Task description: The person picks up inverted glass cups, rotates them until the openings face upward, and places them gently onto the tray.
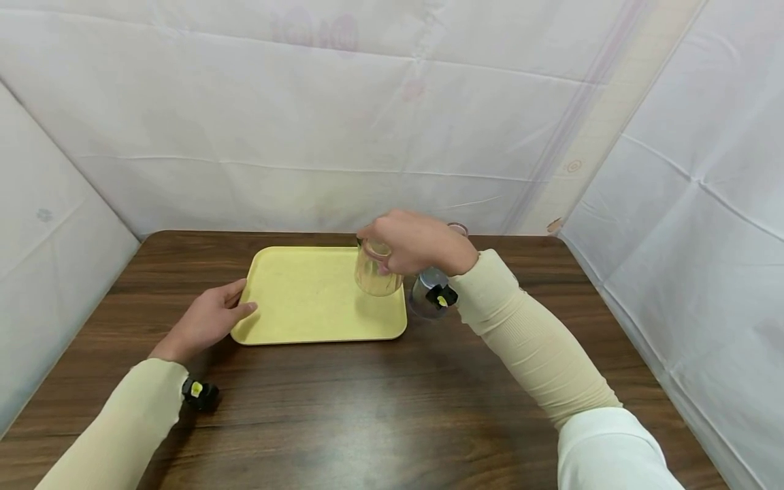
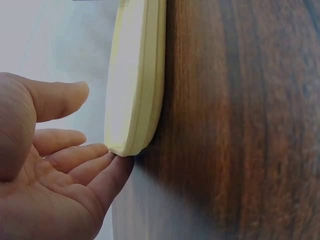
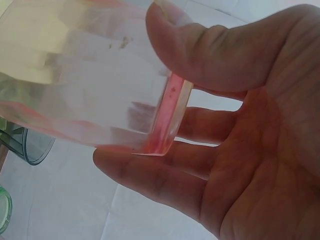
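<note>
My right hand (image 1: 416,241) grips a clear drinking glass (image 1: 376,273) by its thick base, mouth down, over the right part of a pale yellow tray (image 1: 306,299). In the right wrist view the thumb and fingers (image 3: 150,172) pinch the pink-tinted bottom of the glass (image 3: 90,85). My left hand (image 1: 208,320) lies open on the wooden table at the tray's near left corner. In the left wrist view its fingertips (image 2: 112,160) touch the rim of the tray (image 2: 137,75).
A grey-tinted glass (image 1: 425,296) stands just right of the tray, behind my right wrist, and the rim of another glass (image 1: 457,228) shows beyond the hand. The dark wooden table (image 1: 367,408) is walled by white sheets on three sides.
</note>
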